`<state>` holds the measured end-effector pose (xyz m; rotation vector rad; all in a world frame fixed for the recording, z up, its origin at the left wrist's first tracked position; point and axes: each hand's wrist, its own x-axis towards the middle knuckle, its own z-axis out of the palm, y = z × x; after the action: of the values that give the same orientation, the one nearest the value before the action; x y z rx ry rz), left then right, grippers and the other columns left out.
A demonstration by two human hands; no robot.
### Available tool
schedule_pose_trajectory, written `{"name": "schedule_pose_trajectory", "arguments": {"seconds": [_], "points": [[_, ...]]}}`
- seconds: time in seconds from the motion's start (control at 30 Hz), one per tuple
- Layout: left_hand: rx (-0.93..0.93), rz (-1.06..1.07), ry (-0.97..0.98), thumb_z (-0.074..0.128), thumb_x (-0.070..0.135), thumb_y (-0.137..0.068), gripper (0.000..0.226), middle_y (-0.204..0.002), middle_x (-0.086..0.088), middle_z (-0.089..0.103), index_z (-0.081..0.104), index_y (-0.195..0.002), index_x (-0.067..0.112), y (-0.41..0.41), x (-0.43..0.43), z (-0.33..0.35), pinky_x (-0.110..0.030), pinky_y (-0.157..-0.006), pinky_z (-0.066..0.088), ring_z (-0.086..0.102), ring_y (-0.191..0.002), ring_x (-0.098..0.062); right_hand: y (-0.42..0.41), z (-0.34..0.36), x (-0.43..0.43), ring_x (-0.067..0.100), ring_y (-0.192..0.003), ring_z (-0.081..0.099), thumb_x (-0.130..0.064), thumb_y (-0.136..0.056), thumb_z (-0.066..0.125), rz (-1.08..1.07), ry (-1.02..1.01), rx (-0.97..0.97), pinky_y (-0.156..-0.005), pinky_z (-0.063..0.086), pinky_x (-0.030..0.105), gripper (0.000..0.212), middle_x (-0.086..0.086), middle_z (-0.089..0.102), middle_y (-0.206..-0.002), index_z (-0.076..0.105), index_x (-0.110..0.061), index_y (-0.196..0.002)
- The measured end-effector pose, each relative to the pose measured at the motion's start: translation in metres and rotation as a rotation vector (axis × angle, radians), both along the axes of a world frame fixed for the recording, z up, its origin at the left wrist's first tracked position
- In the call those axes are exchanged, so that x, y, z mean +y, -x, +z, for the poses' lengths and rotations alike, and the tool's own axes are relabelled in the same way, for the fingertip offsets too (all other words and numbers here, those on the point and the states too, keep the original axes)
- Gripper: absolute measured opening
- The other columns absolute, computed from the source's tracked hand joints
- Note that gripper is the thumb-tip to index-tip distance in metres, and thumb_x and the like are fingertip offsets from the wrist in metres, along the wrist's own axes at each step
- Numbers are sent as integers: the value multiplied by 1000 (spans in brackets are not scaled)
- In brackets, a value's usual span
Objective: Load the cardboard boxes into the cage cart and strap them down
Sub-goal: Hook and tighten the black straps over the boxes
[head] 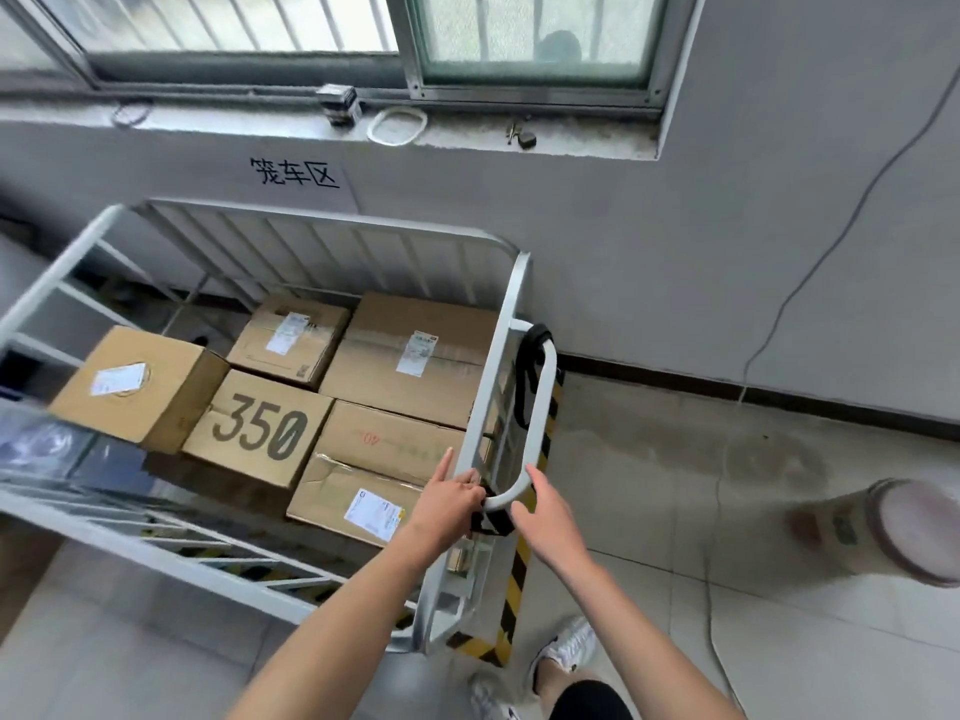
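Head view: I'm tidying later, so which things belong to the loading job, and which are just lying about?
Job: cart, boxes, strap, left hand, right hand.
Lying about: ring, padlock and small box on sill; cable; roll on floor.

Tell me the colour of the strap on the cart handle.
The strap is black; head view shows it best.
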<state>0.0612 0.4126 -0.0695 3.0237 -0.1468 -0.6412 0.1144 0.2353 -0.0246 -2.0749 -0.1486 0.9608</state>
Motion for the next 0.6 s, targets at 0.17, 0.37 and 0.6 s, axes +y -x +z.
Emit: {"name": "schedule_pose_trajectory", "arguments": {"seconds": [0.17,0.37,0.6], "points": [[-24,-27,-74,51,12,-93,24,-111,-6,71,68,-110,15,-6,0,5,-47,-115,-23,60,-122,-16,32,5,1,17,-147,32,-21,-99,50,6,-28,-13,-114,33,32,64,-4,31,-162,26,-26,-158],[-7,-82,-89,56,23,-95,16,-104,0,69,65,-108,22,-6,1,10,-61,-121,-4,58,-120,-12,73,2,-19,13,-150,25,-21,-99,49,7,-27,-30,-119,26,33,65,-6,27,-164,23,-25,-159],[-169,37,-125,62,17,-85,7,-84,3,71,67,-84,22,14,-14,-1,-58,-122,-2,70,-96,-16,93,7,-44,12,-150,25,-21,-99,48,-64,-32,-56,-121,26,35,65,-9,27,-164,23,-28,-158]]}}
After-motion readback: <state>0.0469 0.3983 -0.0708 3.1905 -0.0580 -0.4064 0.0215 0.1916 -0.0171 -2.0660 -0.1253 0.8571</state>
